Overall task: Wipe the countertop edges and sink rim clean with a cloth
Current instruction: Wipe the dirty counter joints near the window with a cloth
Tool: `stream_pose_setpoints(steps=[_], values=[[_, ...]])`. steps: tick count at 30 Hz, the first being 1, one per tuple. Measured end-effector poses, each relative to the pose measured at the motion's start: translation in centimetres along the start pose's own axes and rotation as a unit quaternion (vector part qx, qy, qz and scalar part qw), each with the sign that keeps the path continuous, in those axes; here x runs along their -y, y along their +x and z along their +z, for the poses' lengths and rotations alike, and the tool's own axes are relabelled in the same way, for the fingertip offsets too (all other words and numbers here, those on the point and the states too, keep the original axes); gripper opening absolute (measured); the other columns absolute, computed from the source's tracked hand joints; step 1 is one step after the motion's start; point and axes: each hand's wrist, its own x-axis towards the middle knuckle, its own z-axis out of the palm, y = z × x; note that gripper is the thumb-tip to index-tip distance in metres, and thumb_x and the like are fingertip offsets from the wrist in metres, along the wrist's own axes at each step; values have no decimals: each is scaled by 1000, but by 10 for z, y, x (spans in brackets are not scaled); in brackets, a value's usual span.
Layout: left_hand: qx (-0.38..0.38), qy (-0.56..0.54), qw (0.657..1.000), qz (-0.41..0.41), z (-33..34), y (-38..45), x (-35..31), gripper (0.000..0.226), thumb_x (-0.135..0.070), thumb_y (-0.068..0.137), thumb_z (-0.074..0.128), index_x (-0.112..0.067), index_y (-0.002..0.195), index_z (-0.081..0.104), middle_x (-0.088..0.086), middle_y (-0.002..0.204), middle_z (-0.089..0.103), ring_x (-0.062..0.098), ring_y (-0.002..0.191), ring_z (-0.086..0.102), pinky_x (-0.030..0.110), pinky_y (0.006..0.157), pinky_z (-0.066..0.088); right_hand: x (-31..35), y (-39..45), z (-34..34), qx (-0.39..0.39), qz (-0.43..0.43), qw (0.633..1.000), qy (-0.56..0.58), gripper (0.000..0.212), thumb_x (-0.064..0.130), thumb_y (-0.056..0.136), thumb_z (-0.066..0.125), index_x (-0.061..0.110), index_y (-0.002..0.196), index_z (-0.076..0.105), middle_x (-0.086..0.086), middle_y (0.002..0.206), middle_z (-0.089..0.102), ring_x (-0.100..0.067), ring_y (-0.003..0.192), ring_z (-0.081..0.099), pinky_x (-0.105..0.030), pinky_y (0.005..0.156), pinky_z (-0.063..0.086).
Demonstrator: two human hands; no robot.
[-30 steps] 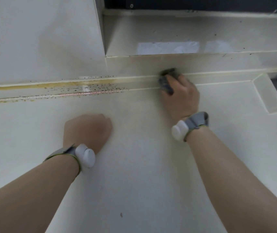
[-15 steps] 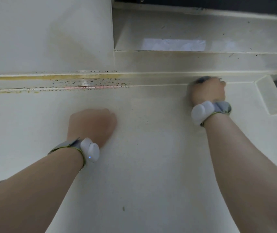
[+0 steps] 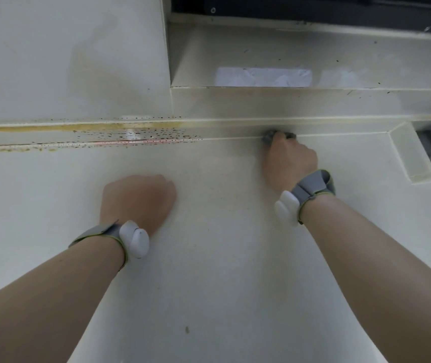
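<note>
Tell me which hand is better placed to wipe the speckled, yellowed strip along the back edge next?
Probably the right hand: it grips the cloth, pressed on the same back edge, right of the stained strip. The left hand rests fisted on the countertop, holding nothing visible.

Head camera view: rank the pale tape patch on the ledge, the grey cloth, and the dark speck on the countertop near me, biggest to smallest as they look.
1. Tape patch
2. Grey cloth, mostly hidden under the right hand, so unsure
3. Dark speck
</note>
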Motion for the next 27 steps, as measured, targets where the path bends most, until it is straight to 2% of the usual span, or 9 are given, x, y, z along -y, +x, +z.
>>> stream_pose_setpoints(steps=[3, 6, 8, 10, 13, 17, 20, 23, 27], values=[[0, -9, 1000, 5, 0, 0, 2, 44, -42, 93, 48, -17, 57, 39, -6, 44, 37, 17, 43, 39, 21, 47, 16, -16, 5, 0, -12, 94, 995, 0, 27, 24, 95, 41, 9, 107, 59, -18, 103, 66, -38, 91, 64, -36, 74, 40], [-1, -8, 1000, 17, 2, 0, 4, 44, -43, 93, 46, -19, 57, 38, -7, 44, 35, 16, 42, 38, 20, 46, 16, -49, 13, -8, 6, 196, 981, 1, 36, 28, 90, 37, 13, 108, 65, -18, 106, 65, -38, 93, 64, -39, 82, 44], [-4, -10, 1000, 22, 3, 0, 5, 44, -43, 93, 46, -20, 57, 36, -8, 44, 34, 15, 42, 37, 20, 46, 15, -61, 21, -20, 47, 249, 967, 21, 35, 29, 87, 39, 10, 98, 66, -19, 103, 65, -38, 90, 63, -38, 78, 44], [-4, -6, 1000, 22, 3, 2, 5, 44, -42, 93, 46, -20, 57, 35, -8, 44, 34, 16, 42, 37, 21, 47, 14, -52, 25, -27, 80, 253, 963, 53, 26, 29, 86, 43, 9, 84, 60, -19, 100, 66, -37, 88, 63, -38, 77, 46], [-3, -8, 1000, 19, 3, 2, 4, 43, -43, 93, 47, -19, 58, 38, -7, 46, 37, 19, 45, 38, 22, 48, 14, -7, 15, -34, 69, 195, 977, 60, 23, 27, 88, 45, 15, 88, 64, -15, 101, 68, -34, 94, 63, -35, 79, 47], [-7, -17, 1000, 12, 6, 2, 3, 42, -42, 91, 50, -16, 59, 43, -4, 50, 45, 24, 50, 48, 23, 48, 25, 77, -25, -38, 53, 13, 995, 89, 26, 25, 94, 44, 14, 101, 67, -11, 106, 68, -31, 101, 63, -30, 71, 41], [-6, -17, 1000, 8, 6, 2, 3, 43, -43, 91, 51, -15, 59, 43, -2, 50, 48, 26, 50, 49, 24, 47, 31, 127, -47, -45, 61, -92, 986, 125, 27, 24, 94, 45, 14, 111, 62, -8, 110, 67, -28, 102, 64, -31, 77, 47], [-14, -17, 1000, 16, 5, 2, 3, 44, -42, 90, 52, -16, 58, 40, -2, 50, 48, 26, 50, 50, 25, 47, 36, 136, -46, -57, 99, -154, 977, 108, 31, 18, 94, 44, 16, 121, 58, -7, 119, 63, -26, 109, 61, -32, 84, 46], [-23, -25, 999, 17, 5, 1, 3, 42, -44, 91, 45, -17, 59, 39, -5, 49, 38, 24, 51, 50, 25, 47, 37, 88, -35, -60, 106, -153, 980, 68, 28, 15, 94, 42, 11, 116, 59, -11, 116, 64, -31, 107, 61, -34, 83, 45]])
